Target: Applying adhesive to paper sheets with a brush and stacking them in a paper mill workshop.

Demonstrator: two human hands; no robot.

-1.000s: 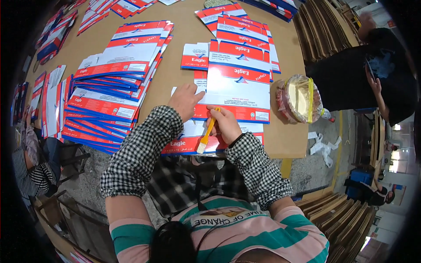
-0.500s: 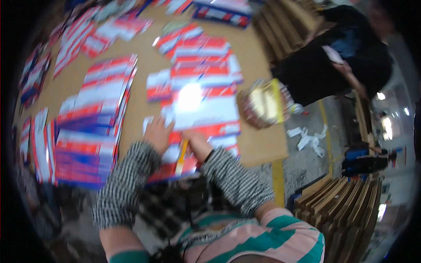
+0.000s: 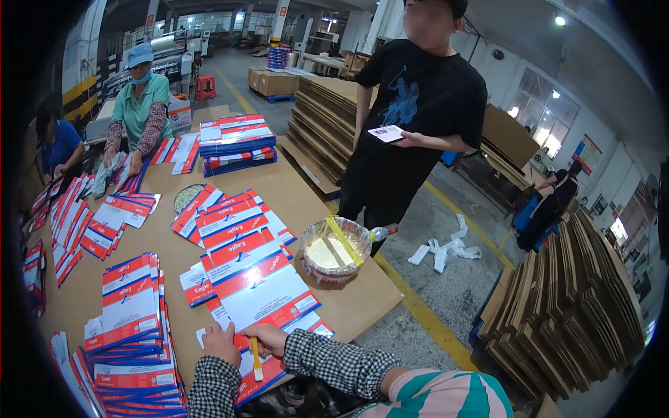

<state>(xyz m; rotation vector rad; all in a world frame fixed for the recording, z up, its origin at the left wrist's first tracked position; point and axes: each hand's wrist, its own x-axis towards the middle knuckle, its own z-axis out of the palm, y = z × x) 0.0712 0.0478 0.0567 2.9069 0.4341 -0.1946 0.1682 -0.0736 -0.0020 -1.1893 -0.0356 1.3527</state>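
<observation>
My right hand (image 3: 268,340) is closed around the yellow handle of a flat brush (image 3: 257,364), its pale end pointing toward me. It lies over the near end of a fanned row of red, white and blue printed sheets (image 3: 268,294). Just left of it, my left hand (image 3: 221,344) rests on the sheets' near edge with fingers stretched forward, holding nothing that I can see. To the right of the row, a plastic-lined bowl (image 3: 327,252) contains a cream-coloured substance, and a yellow strip lies across its top.
Another fanned stack (image 3: 132,306) covers the table's left side. Tied bundles (image 3: 237,139) stand at the far edge. A person in black (image 3: 425,104) stands beyond the table holding a phone; a person in green (image 3: 143,104) works at the far left. Cardboard stacks (image 3: 557,306) stand on the right.
The view has swung upward, bringing the far room and the people into sight. Both hands sit lower in the picture, and the brush stays in my right hand.
</observation>
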